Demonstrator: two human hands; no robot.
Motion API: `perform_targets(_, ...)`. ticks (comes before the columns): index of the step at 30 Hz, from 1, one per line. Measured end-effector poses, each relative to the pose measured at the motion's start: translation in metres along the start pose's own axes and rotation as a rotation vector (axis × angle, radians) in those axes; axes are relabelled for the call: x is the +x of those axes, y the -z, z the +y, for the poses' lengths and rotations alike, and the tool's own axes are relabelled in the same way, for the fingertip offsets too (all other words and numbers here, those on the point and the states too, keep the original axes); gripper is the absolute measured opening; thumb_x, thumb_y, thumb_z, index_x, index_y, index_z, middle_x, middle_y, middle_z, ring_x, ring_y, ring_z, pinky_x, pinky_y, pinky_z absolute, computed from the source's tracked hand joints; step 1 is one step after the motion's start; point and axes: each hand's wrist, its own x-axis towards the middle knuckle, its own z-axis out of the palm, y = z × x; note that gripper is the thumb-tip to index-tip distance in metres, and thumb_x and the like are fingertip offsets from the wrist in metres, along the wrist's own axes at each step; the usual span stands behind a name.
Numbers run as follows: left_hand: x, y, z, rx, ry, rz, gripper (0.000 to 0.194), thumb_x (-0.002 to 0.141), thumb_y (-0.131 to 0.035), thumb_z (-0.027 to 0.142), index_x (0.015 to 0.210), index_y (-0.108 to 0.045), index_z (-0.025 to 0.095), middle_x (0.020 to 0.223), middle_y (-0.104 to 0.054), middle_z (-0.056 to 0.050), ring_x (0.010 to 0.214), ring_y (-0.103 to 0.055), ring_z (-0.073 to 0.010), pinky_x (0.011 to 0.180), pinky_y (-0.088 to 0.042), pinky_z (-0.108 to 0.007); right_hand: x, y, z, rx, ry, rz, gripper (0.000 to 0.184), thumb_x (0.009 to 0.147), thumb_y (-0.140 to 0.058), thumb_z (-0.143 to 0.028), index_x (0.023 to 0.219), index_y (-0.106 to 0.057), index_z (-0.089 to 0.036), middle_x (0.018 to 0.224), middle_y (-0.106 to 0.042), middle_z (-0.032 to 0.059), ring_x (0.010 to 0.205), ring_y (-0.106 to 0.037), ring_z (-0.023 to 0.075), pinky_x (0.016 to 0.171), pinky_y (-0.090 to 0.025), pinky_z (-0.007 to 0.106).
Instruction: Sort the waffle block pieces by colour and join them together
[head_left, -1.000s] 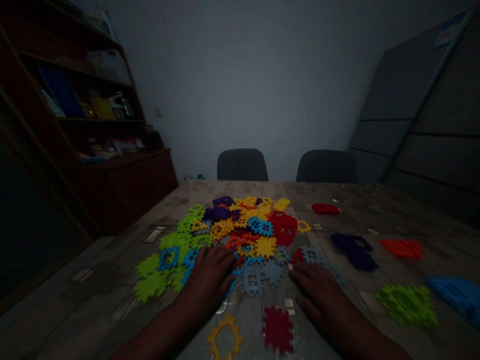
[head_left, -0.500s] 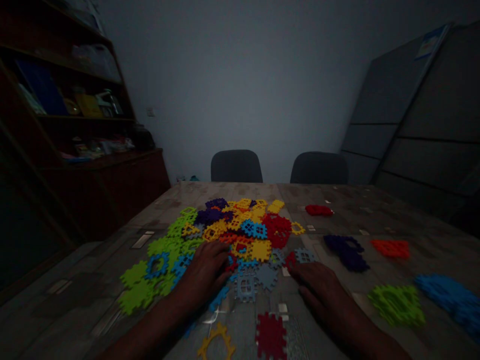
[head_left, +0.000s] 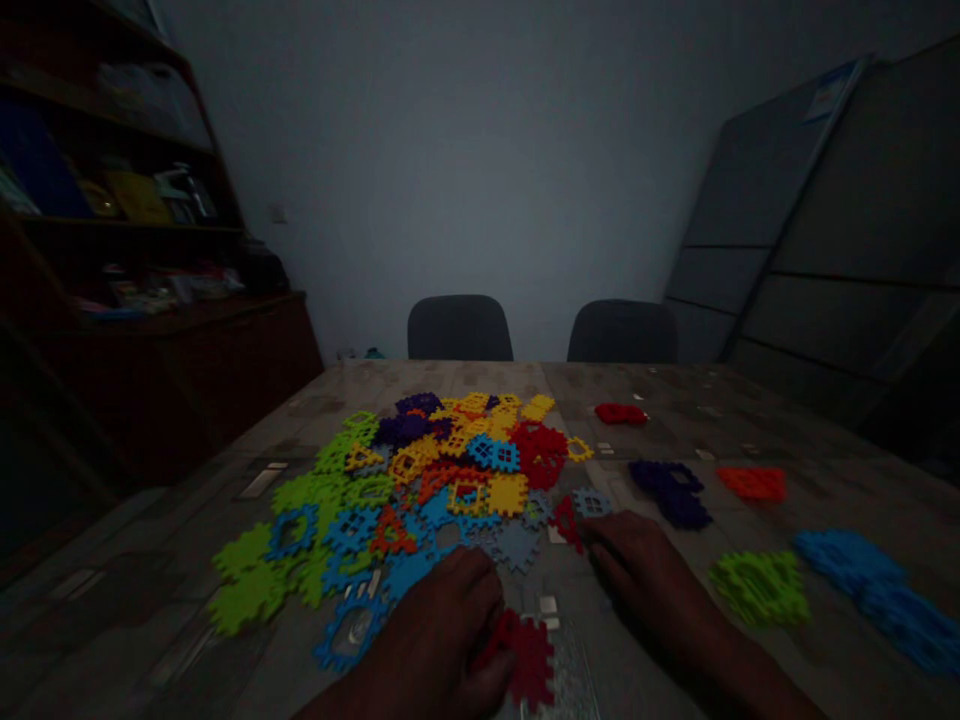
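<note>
My left hand [head_left: 461, 625] is closed on a small red interlocking piece [head_left: 493, 640], mostly covered by the fingers. Just right of it lies a dark red square toothed piece [head_left: 534, 665] on the table. My right hand [head_left: 637, 560] has its fingertips closed at the edge of a red triangular piece [head_left: 566, 522]. Behind that piece lies a grey window piece [head_left: 592, 502]. A heap of toothed plastic pieces spreads in front of both hands, with yellow [head_left: 508, 494], light green [head_left: 251, 595] and blue [head_left: 412, 570] ones. The yellow ring is not visible now.
Sorted groups lie to the right: red [head_left: 621, 414], dark purple [head_left: 671, 495], orange [head_left: 752, 484], light green [head_left: 759, 588] and blue [head_left: 874, 590]. Two chairs [head_left: 459, 330] stand behind the table [head_left: 585, 385]. A shelf cabinet [head_left: 180, 350] is at the left.
My left hand has left the heap with a red piece and come back toward the dark red square. My right hand now grips the red triangle's edge. The view has turned slightly right.
</note>
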Motion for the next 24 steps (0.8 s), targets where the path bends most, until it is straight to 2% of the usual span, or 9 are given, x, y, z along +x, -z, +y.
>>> perform_targets(3,-0.001,-0.001,0.000,0.042,0.037,-0.086,0.018,0.083,-0.065,0.020,0.098,-0.055,0.020,0.112,-0.057,-0.007,0.101,-0.054,-0.0250,0.083,-0.046,-0.037,-0.002,-0.001,-0.008,0.014,0.046,0.004,0.035,0.096,-0.042,-0.022,0.114,-0.072,-0.020,0.108,-0.075,0.0111,0.100,-0.066,0.0264,0.094,-0.048,0.044)
perform_targets(6,-0.003,0.009,-0.001,0.062,0.054,-0.134,0.022,0.085,-0.069,0.024,0.103,-0.058,0.021,0.116,-0.059,-0.008,0.105,-0.056,-0.0273,0.087,-0.048,-0.040,-0.003,0.000,-0.014,0.013,0.086,0.000,0.032,0.096,-0.045,-0.019,0.115,-0.072,-0.021,0.110,-0.075,0.0112,0.100,-0.066,0.0261,0.094,-0.049,0.044)
perform_targets(10,-0.008,0.034,-0.001,0.000,-0.128,-0.159,0.036,0.086,-0.067,0.016,0.119,-0.058,0.027,0.127,-0.061,-0.005,0.117,-0.055,-0.0262,0.100,-0.046,-0.039,-0.005,0.001,-0.017,-0.001,0.109,-0.041,0.031,0.098,-0.045,-0.018,0.115,-0.071,-0.021,0.108,-0.075,0.0111,0.098,-0.066,0.0256,0.090,-0.051,0.042)
perform_targets(13,-0.010,0.042,0.000,-0.015,-0.222,-0.234,0.041,0.083,-0.061,0.006,0.117,-0.061,0.029,0.122,-0.064,-0.003,0.114,-0.059,-0.0238,0.098,-0.046,-0.036,-0.007,-0.001,-0.017,0.008,0.130,-0.038,0.030,0.099,-0.045,-0.020,0.115,-0.070,-0.021,0.105,-0.074,0.0102,0.096,-0.066,0.0251,0.088,-0.052,0.041)
perform_targets(16,-0.009,0.038,-0.001,0.049,-0.196,-0.244,0.034,0.084,-0.060,0.004,0.109,-0.062,0.027,0.112,-0.065,-0.002,0.104,-0.061,-0.0223,0.088,-0.048,-0.032,-0.008,-0.003,-0.017,0.022,0.121,-0.040,0.027,0.100,-0.046,-0.020,0.112,-0.070,-0.022,0.103,-0.074,0.0085,0.096,-0.065,0.0241,0.087,-0.052,0.040)
perform_targets(19,-0.007,0.033,-0.001,0.111,-0.120,-0.228,0.028,0.083,-0.070,0.015,0.107,-0.061,0.026,0.110,-0.063,-0.003,0.098,-0.061,-0.0233,0.077,-0.048,-0.030,-0.007,-0.002,-0.019,0.033,0.094,-0.081,0.028,0.098,-0.045,-0.016,0.109,-0.071,-0.022,0.103,-0.074,0.0093,0.096,-0.065,0.0245,0.088,-0.051,0.040)
perform_targets(21,-0.007,0.033,0.000,0.122,-0.062,-0.180,0.026,0.083,-0.073,0.023,0.106,-0.060,0.026,0.108,-0.062,-0.003,0.095,-0.060,-0.0239,0.073,-0.047,-0.030,-0.007,0.000,-0.019,0.038,0.075,-0.100,0.030,0.097,-0.045,-0.016,0.110,-0.071,-0.021,0.104,-0.074,0.0104,0.098,-0.066,0.0254,0.089,-0.051,0.041)
perform_targets(24,-0.009,0.032,0.006,0.158,0.031,-0.122,0.020,0.085,-0.068,0.025,0.103,-0.061,0.024,0.106,-0.062,-0.005,0.092,-0.062,-0.0249,0.071,-0.048,-0.032,-0.006,0.002,-0.016,0.072,0.046,-0.090,0.032,0.097,-0.045,-0.018,0.118,-0.069,-0.021,0.113,-0.073,0.0113,0.105,-0.065,0.0259,0.094,-0.050,0.042)
